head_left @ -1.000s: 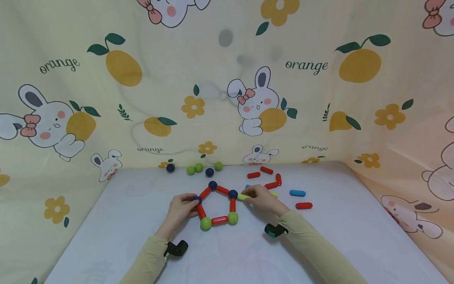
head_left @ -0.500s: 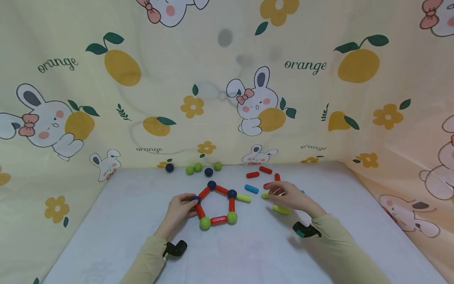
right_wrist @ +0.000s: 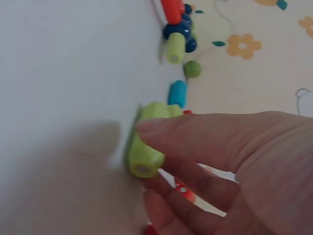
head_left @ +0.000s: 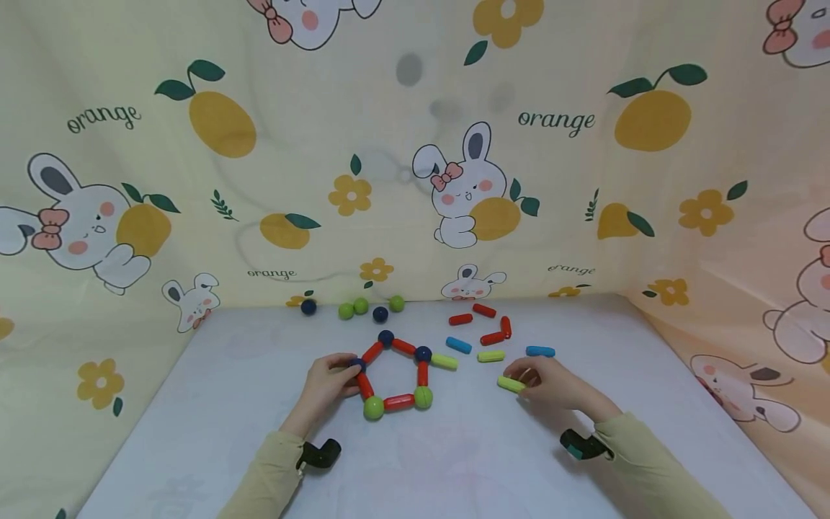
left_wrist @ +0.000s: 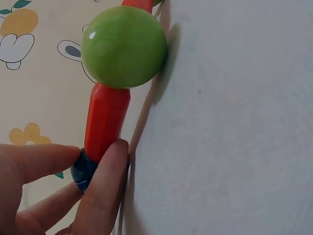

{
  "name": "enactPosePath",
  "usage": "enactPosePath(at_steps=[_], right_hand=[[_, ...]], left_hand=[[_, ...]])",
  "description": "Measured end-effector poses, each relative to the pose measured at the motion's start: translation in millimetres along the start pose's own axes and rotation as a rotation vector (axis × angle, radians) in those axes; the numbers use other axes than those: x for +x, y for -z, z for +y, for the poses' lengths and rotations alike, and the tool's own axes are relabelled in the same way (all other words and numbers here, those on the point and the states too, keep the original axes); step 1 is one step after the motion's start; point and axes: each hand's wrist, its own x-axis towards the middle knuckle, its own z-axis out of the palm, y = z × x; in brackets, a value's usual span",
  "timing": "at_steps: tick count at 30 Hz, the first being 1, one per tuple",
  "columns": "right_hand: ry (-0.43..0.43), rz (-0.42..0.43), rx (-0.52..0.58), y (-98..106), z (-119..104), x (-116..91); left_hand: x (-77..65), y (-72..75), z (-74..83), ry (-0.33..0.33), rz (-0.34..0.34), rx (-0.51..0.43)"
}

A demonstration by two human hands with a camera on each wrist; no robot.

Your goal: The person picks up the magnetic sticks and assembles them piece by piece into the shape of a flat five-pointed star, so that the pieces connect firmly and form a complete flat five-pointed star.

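Note:
A pentagon of red magnetic rods [head_left: 400, 402] joined by dark blue balls and green balls lies on the white table. My left hand [head_left: 327, 383] pinches the dark blue ball [left_wrist: 83, 169] at its left corner between thumb and fingers. A green ball [left_wrist: 124, 47] tops the red rod nearest that hand. From the pentagon's right dark blue ball [head_left: 423, 354] a yellow-green rod [head_left: 444, 362] sticks out to the right. Farther right, my right hand [head_left: 554, 388] pinches a loose yellow-green magnetic rod [right_wrist: 147, 142], thumb across its side, the other fingers partly hidden behind.
Beyond the right hand lie another yellow-green rod [head_left: 491, 356], two blue rods [head_left: 458, 344] and several red rods [head_left: 493, 338]. Spare green balls [head_left: 360, 306] and dark blue balls [head_left: 380, 314] sit along the back edge, against a printed cloth wall [head_left: 292, 144].
My right hand has let go of the yellow-green rod at the pentagon's right corner, moved right and taken hold of a loose one. The left hand keeps its place.

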Motion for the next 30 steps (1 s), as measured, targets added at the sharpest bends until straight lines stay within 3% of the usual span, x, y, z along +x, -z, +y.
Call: enactPosePath(at_steps=[10,30], right_hand=[[0.059,0.029,-0.021,-11.2,-0.3,7.4],[0.267,-0.086,0.012,-43.7,-61.8,53.0]], left_hand=[[-0.9,0.5,-0.5,0.005,0.0,-0.01],[-2.8,-0.1,2.2,0.002,0.001,-0.001]])
